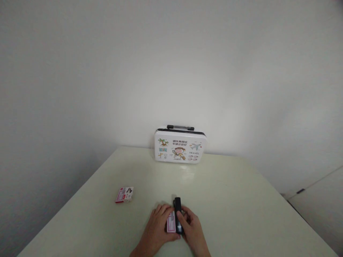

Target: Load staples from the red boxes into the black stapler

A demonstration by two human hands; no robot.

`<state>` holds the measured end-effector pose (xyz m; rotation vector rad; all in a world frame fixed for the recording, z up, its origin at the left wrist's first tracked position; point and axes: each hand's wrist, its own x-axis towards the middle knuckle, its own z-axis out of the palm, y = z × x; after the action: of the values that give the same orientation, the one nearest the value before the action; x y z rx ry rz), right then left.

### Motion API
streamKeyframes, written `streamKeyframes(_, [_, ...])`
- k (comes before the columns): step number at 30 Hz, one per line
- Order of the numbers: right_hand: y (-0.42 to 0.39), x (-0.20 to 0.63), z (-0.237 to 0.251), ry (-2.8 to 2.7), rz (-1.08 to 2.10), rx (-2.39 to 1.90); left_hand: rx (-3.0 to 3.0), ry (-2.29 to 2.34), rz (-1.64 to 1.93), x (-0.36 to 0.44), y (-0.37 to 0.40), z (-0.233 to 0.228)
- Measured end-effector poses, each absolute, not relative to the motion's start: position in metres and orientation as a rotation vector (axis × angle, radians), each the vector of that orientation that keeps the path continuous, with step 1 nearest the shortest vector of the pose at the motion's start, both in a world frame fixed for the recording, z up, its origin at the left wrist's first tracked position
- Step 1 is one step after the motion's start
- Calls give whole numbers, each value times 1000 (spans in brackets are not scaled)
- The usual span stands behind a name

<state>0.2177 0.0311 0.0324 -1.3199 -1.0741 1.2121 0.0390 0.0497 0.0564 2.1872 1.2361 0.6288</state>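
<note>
A black stapler (pixel 178 206) lies on the pale table (pixel 219 200) near the front edge, pointing away from me. My right hand (pixel 193 228) grips its near end from the right. My left hand (pixel 158 225) rests beside it on the left and holds a small pink-and-white box (pixel 170 223) against the stapler's side. Both hands touch each other around these two things.
A second small red-and-white box (pixel 124 195) lies on the table to the left. A white lunch-box style case with cartoon prints and a black handle (pixel 180 145) stands upright at the table's far edge against the white wall.
</note>
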Motion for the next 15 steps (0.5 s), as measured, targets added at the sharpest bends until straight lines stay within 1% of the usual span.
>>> streamKeyframes(3, [31, 216, 33, -1043, 1193, -1330, 2199, 1385, 763, 8, 64, 52])
streamKeyframes(5, [30, 215, 33, -1031, 1194, -1334, 2127, 1659, 942, -35, 79, 51])
streamKeyframes(8, [31, 215, 33, -1024, 1202, -1339, 1989, 1909, 1035, -108, 102, 55])
streamKeyframes(11, [31, 217, 33, -1031, 1210, -1336, 1970, 1949, 965, -158, 106, 57])
streamKeyframes(15, [31, 220, 31, -1072, 1243, -1300, 2031, 1852, 764, -168, 75, 48])
